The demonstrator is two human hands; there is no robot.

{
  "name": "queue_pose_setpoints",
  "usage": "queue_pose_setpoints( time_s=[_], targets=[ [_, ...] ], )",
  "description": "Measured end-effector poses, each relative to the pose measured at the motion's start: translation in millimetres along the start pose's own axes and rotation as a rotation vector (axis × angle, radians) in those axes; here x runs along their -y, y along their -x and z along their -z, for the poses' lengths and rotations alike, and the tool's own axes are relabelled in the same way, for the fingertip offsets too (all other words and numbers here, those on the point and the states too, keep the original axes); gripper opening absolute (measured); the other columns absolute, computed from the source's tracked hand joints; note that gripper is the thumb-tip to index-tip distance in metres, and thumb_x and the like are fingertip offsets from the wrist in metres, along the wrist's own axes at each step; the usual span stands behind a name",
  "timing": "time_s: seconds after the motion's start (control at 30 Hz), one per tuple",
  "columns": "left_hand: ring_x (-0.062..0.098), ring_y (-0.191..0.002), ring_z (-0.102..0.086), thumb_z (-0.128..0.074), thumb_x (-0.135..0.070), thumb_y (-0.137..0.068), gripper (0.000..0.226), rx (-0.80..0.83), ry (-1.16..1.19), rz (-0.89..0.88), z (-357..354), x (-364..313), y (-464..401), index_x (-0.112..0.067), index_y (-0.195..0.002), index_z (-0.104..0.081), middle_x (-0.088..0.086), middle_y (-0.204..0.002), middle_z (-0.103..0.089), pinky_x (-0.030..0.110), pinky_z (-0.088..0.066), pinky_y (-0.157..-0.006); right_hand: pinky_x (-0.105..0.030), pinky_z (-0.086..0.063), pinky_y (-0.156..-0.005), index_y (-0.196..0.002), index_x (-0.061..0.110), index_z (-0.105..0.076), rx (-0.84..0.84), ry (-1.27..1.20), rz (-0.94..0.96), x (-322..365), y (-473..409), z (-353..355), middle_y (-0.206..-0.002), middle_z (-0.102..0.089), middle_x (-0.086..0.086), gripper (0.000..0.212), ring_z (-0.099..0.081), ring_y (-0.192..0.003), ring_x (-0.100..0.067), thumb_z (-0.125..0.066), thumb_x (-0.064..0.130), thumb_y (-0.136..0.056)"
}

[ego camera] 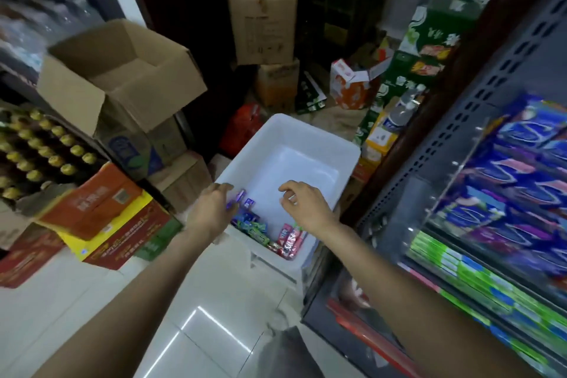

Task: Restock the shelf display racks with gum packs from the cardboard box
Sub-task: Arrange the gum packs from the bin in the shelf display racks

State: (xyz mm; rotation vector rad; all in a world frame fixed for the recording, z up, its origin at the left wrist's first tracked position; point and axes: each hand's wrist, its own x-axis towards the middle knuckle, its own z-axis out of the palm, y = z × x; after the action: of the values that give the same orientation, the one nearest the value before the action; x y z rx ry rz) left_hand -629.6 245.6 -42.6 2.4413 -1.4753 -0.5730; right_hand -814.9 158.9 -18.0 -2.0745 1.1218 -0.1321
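Note:
A white bin point(349, 159) stands on the floor in the middle of the view, mostly bare inside. Several gum packs lie along its near side: purple and blue ones point(245, 202), green ones point(256, 228) and red and pink ones point(290, 241). My left hand point(214, 202) reaches over the bin's left rim and holds a purple pack point(237, 197) in its fingers. My right hand point(302, 201) hovers over the bin with loosely curled fingers and holds nothing. The shelf display racks point(506, 193) on the right carry rows of purple, blue and green gum packs.
An open cardboard box point(122, 80) sits on stacked cartons at the left, above a crate of bottles point(40, 150) and orange and red cartons point(98, 218). More boxes point(264, 6) and green cartons point(423, 49) crowd the back. Pale floor tiles point(214, 331) lie below my arms.

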Motion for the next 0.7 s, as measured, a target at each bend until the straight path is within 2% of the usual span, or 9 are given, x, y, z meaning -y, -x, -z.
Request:
queue_pose_setpoints(
  time_s=[0.07, 0.2, 0.3, 0.4, 0.5, 0.6, 0.7],
  targets=[
    [0.034, -0.124, -0.041, -0.062, -0.024, -0.088, 0.059, 0.007, -0.005, 0.078, -3, 24, -11, -0.009, -0.141, -0.040, 0.015, -0.138, -0.042, 0.036, -0.032, -0.102, -0.030, -0.042, -0.093, -0.127, 0.010, -0.052, 0.068, 0.000, -0.039, 2, -29, -21, -0.122, -0.056, -0.011, 0.033, -0.055, -0.108, -0.024, -0.051, 0.019, -0.095],
    [0.031, -0.133, -0.034, -0.067, -0.028, -0.085, 0.078, 0.117, 0.047, 0.101, -9, 63, -27, -0.009, -0.148, -0.024, 0.015, -0.147, -0.033, 0.036, -0.030, -0.106, -0.028, -0.038, -0.094, -0.130, 0.010, -0.050, 0.184, -0.010, -0.118, 9, -67, -57, -0.128, -0.054, -0.014, 0.037, -0.052, -0.116, -0.025, -0.052, 0.018, -0.094],
    [0.031, -0.129, -0.041, -0.069, -0.023, -0.084, 0.076, 0.208, 0.139, 0.072, -12, 83, -34, -0.005, -0.146, -0.028, 0.018, -0.144, -0.040, 0.030, -0.029, -0.105, -0.031, -0.038, -0.098, -0.132, 0.011, -0.050, 0.259, -0.005, -0.143, 14, -83, -81, -0.130, -0.053, -0.015, 0.040, -0.050, -0.118, -0.028, -0.054, 0.019, -0.093],
    [0.031, -0.121, -0.050, -0.072, -0.020, -0.081, 0.073, 0.237, 0.227, 0.027, -10, 99, -41, -0.005, -0.143, -0.036, 0.018, -0.137, -0.048, 0.032, -0.037, -0.102, -0.031, -0.036, -0.101, -0.135, 0.013, -0.048, 0.313, -0.029, -0.190, 17, -89, -101, -0.134, -0.053, -0.013, 0.044, -0.049, -0.122, -0.026, -0.057, 0.017, -0.092],
    [0.030, -0.121, -0.051, -0.073, -0.021, -0.081, 0.071, 0.243, 0.254, -0.016, -6, 106, -45, -0.007, -0.142, -0.039, 0.016, -0.138, -0.048, 0.030, -0.036, -0.102, -0.030, -0.037, -0.101, -0.135, 0.011, -0.049, 0.323, -0.037, -0.232, 17, -91, -116, -0.134, -0.053, -0.011, 0.045, -0.049, -0.122, -0.025, -0.059, 0.012, -0.091],
    [0.025, -0.124, -0.048, -0.070, -0.023, -0.084, 0.069, 0.259, 0.245, -0.066, -8, 110, -49, -0.009, -0.143, -0.036, 0.012, -0.141, -0.046, 0.019, -0.031, -0.097, -0.034, -0.040, -0.098, -0.127, 0.006, -0.055, 0.300, 0.017, -0.254, 18, -94, -124, -0.124, -0.056, -0.016, 0.041, -0.053, -0.117, -0.028, -0.064, 0.009, -0.087],
    [0.024, -0.127, -0.045, -0.068, -0.024, -0.085, 0.069, 0.259, 0.254, -0.083, -15, 114, -50, -0.012, -0.144, -0.034, 0.011, -0.142, -0.044, 0.023, -0.030, -0.102, -0.033, -0.043, -0.086, -0.117, 0.005, -0.060, 0.278, 0.044, -0.300, 14, -91, -127, -0.113, -0.059, -0.017, 0.036, -0.056, -0.100, -0.026, -0.068, 0.006, -0.083]
  ],
)
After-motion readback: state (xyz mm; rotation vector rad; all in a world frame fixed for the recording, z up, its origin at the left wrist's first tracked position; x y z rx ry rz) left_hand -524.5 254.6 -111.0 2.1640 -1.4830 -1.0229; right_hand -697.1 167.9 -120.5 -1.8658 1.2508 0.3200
